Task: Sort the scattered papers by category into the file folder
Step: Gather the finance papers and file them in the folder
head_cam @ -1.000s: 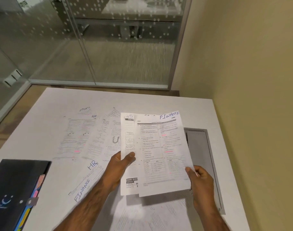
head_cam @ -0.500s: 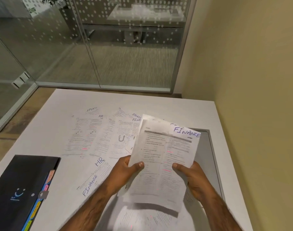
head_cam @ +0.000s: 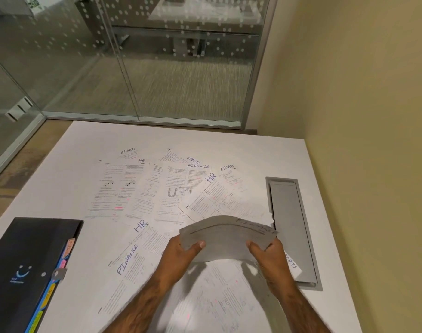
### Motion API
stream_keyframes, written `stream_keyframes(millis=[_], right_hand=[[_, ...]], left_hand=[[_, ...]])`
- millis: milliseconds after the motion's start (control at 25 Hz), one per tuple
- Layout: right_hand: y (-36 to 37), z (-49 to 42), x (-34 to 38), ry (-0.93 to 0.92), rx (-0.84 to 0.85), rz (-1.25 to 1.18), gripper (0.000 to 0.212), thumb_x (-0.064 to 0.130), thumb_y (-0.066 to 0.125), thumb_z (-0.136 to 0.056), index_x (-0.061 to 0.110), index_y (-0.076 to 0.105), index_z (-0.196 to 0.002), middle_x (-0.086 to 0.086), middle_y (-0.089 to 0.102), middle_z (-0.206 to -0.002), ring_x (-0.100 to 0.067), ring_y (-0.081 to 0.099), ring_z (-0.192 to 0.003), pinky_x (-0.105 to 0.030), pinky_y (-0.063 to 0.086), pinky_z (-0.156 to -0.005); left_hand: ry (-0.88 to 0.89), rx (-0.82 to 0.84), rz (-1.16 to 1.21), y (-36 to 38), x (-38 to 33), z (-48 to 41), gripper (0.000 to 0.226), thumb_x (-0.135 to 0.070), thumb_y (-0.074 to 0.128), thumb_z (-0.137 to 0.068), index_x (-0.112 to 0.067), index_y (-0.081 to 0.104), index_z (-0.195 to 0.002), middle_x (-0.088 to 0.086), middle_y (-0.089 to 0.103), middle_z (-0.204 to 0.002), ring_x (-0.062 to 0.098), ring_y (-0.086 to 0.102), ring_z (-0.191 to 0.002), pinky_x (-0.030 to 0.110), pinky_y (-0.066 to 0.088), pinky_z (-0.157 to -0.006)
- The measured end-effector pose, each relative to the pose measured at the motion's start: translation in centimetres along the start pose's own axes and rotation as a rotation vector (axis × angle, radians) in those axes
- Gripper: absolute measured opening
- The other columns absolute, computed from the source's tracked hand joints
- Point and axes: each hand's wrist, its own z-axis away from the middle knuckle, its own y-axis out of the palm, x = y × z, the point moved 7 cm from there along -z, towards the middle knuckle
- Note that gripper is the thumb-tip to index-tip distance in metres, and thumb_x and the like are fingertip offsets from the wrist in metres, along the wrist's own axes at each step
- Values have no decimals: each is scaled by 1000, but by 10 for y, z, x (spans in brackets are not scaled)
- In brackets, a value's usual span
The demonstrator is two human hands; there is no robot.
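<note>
Both hands hold a small stack of FINANCE papers (head_cam: 225, 239), tipped nearly flat and bowed just above the table. My left hand (head_cam: 181, 254) pinches its left edge and my right hand (head_cam: 268, 257) its right edge. Several printed sheets lie spread over the white table (head_cam: 241, 147), hand-labelled SPORTS (head_cam: 128, 151), HR (head_cam: 140, 226) and FINANCE (head_cam: 127, 259). More sheets lie under my forearms (head_cam: 219, 301). The black file folder (head_cam: 25, 265) lies shut at the near left, with coloured tabs along its right edge.
A grey recessed cable hatch (head_cam: 291, 227) sits in the table to the right of my hands. A beige wall (head_cam: 361, 116) runs along the table's right side, and glass partitions (head_cam: 157, 68) stand beyond the far edge.
The held stack has tipped from facing me to lying nearly flat and low over the table. My hands have dropped with it, and sheets labelled HR and SPORTS behind it have come into sight.
</note>
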Motion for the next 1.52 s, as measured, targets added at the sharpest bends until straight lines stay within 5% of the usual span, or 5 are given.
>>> stream_keyframes(millis=[880, 1120, 1280, 1360, 1520], right_hand=[[39, -4, -17, 3, -29, 129, 18, 3, 62, -94, 15, 67, -106, 2, 73, -98, -25, 69, -96, -36, 52, -84], [48, -16, 19, -68, -110, 154, 23, 2, 60, -96, 23, 68, -96, 5, 74, -93, -15, 71, -86, -27, 51, -67], [42, -33, 15, -25, -185, 134, 21, 5, 61, -96, 24, 70, -96, 3, 76, -95, -20, 72, -87, -38, 56, -81], [41, -38, 10, 5, -220, 117, 21, 3, 61, -96, 21, 69, -103, 5, 74, -95, -18, 71, -87, -38, 54, -84], [43, -45, 5, 43, -245, 107, 22, 0, 61, -96, 17, 68, -107, 6, 72, -94, -15, 68, -87, -33, 53, -80]], left_hand=[[-166, -25, -47, -24, 39, -7, 15, -36, 74, -85, -30, 74, -99, -7, 79, -103, 11, 74, -97, 32, 59, -88], [-136, -120, 27, -76, 19, -70, 4, -14, 76, -91, -11, 74, -92, -7, 73, -81, 10, 68, -75, 10, 49, -55], [-140, -166, -208, -124, 44, -148, 60, -25, 88, -73, -36, 64, -126, 5, 63, -134, 31, 59, -129, 33, 59, -90], [-135, -25, -864, -129, 50, -191, 104, -57, 81, -70, -25, 33, -156, 6, 30, -165, 32, 31, -151, 47, 38, -117], [-84, 37, -1054, -118, 52, -227, 135, -70, 73, -69, -17, -9, -162, 6, -8, -171, 32, -2, -158, 52, 10, -127]])
